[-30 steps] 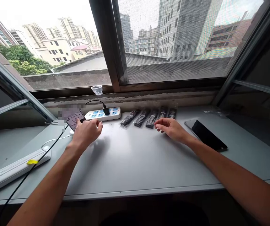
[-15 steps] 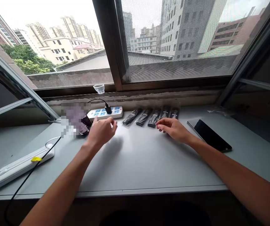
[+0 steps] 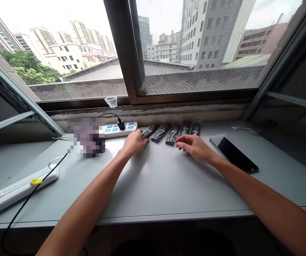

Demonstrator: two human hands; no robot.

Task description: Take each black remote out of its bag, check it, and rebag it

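Several black items in clear plastic bags lie in a row near the window. My left hand (image 3: pixel 135 142) is at the leftmost bagged item (image 3: pixel 149 131), its fingers at the near left end; whether they grip it is hard to see. My right hand (image 3: pixel 195 147) hovers beside the middle bagged item (image 3: pixel 173 135), thumb and fingertips curved with a gap between them and nothing held. Another bagged item (image 3: pixel 160 133) lies between the hands, and one more (image 3: pixel 195 129) lies behind the right hand.
A white power strip (image 3: pixel 110 134) with a black plug (image 3: pixel 121 124) is left of the bags. A dark tablet (image 3: pixel 235 154) lies right. A second white strip (image 3: pixel 22 190) with a black cable is at left. A clear cup (image 3: pixel 111 102) stands on the sill.
My left hand has moved right, from in front of the power strip to the leftmost bagged item. My right hand has stayed nearly in place. The view has shifted slightly.
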